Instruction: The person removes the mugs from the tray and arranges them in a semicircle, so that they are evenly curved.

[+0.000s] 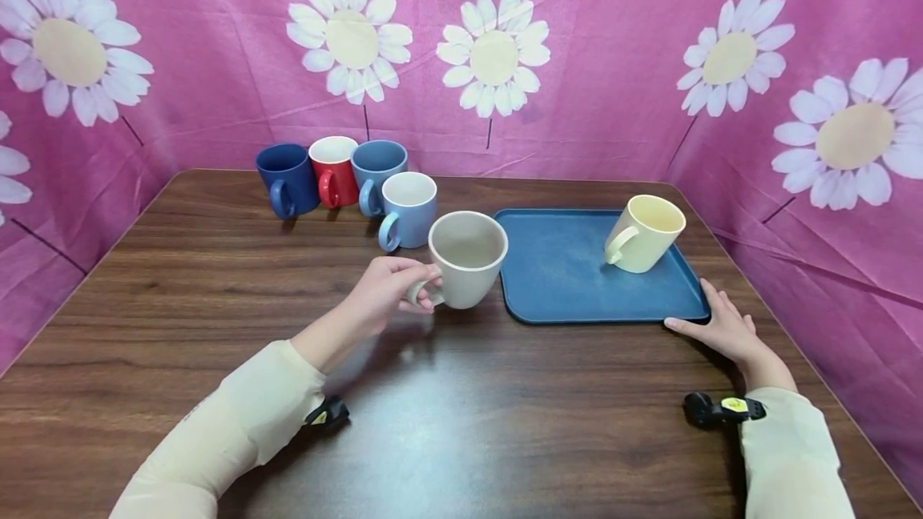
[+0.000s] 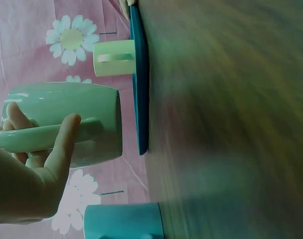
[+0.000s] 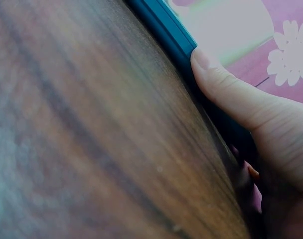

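My left hand (image 1: 392, 287) grips the handle of a light grey mug (image 1: 472, 283), which is held upright just left of the blue tray (image 1: 555, 307). In the left wrist view, a gap shows between the base of this mug (image 2: 99, 107) and the tabletop. A pale yellow mug (image 1: 642, 243) stands on the right part of the tray, its handle toward the left. At the tray's near right corner rests my right hand (image 1: 728, 331), with thumb against the front edge and fingers along the right side. The right wrist view shows the thumb (image 3: 226, 89) touching the tray's rim (image 3: 171, 32).
Behind and left of the held mug stand a light blue mug (image 1: 411, 219), a medium blue mug (image 1: 380, 162), a red mug with white inside (image 1: 339, 183) and a dark blue mug (image 1: 292, 179). A pink flowered cloth (image 1: 577, 102) hangs around the wooden table (image 1: 505, 423).
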Available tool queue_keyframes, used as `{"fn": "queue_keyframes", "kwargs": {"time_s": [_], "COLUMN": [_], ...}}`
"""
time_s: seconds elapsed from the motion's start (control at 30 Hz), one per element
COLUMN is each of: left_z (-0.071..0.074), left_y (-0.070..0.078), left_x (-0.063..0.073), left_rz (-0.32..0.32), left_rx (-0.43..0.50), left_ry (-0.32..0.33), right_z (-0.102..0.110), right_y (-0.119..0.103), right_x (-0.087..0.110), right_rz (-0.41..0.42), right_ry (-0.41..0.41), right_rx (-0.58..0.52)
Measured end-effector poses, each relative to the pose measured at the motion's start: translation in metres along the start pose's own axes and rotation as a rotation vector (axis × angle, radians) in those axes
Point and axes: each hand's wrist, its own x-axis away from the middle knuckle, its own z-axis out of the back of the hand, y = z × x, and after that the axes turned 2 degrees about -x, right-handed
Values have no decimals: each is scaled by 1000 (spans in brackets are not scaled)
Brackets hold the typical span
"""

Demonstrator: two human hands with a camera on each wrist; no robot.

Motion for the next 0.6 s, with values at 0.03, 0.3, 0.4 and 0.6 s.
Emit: {"fn": "queue_keyframes", "kwargs": {"time_s": [0.03,0.3,0.4,0.6], "left_z": [3,26,36,54], "left_y": [0,-3,-4,-6], "left_x": [3,26,36,57], "left_rz": [3,34,30,-8], "left_rx": [-1,22,16,31], "left_ry": [2,12,14,13], "right_z": [0,-1,-2,-1], "right_y": [0,1,1,-1], "right_x": [0,-1,-1,0], "right_rz": [1,0,-1,-7], "right_ry": [1,3,-1,-1], "right_rx": [-1,0,0,-6]}}
